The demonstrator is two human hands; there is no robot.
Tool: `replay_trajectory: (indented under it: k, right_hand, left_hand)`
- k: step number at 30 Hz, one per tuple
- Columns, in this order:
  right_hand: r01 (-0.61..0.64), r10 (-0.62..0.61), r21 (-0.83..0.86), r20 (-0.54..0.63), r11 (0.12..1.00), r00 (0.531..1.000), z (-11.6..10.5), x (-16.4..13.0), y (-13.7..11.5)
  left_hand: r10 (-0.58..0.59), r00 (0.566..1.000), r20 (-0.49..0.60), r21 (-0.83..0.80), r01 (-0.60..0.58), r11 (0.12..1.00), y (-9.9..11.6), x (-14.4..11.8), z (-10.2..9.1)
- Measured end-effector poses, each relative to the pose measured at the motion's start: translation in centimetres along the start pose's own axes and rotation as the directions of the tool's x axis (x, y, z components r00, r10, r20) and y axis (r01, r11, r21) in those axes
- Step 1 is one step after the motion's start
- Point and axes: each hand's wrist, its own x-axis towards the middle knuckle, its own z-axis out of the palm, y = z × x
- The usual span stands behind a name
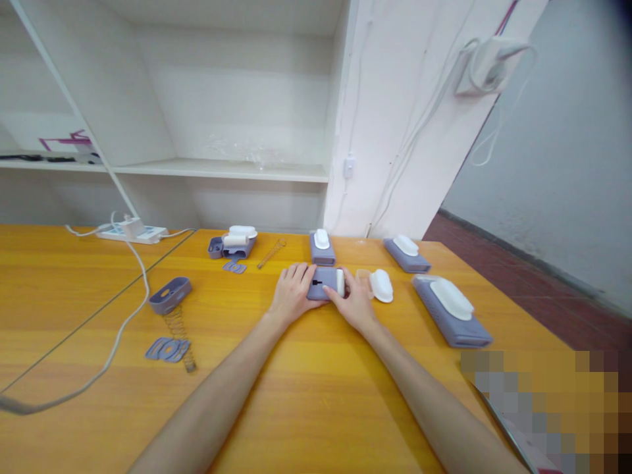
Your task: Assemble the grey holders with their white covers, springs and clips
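Two hands, our left hand (291,289) and right hand (355,303), pinch one purple case (323,283) with curled fingers at mid-tabletop (306,395). We count four similar purple units behind and right, two springs, one white cap (382,285) just beside the right hand.

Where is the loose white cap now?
In the head view, the loose white cap lies on the table, just right of the right hand, left of the largest purple unit.
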Motion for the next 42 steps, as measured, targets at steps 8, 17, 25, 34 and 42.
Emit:
replay_trajectory:
  k: [8,17,25,34,42]
  right_hand:
    - [0.008,-0.008,0.009,0.011,1.0,1.0,-0.1,-0.1,-0.1]
    - [-0.008,0.008,-0.002,0.016,1.0,1.0,0.0,-0.1,0.1]
    - [0.004,-0.003,-0.022,0.059,1.0,0.998,0.3,-0.1,0.8]
    - [0.114,-0.117,-0.092,-0.024,0.989,0.993,0.1,-0.5,-0.3]
    - [-0.04,-0.101,-0.362,-0.362,0.931,0.927,-0.9,-0.7,-0.4]
  left_hand:
    - [-0.006,1.0,0.004,-0.013,0.006,1.0,0.0,0.0,0.1]
    - [0.002,1.0,0.03,-0.013,-0.001,1.0,-0.1,0.0,0.1]
    - [0.006,1.0,0.02,-0.017,-0.006,1.0,-0.3,0.0,0.1]
    - [-0.042,0.998,-0.035,-0.039,0.041,0.998,-0.1,0.0,0.3]
    - [-0.126,0.982,-0.139,-0.123,0.109,0.986,0.2,0.0,0.1]
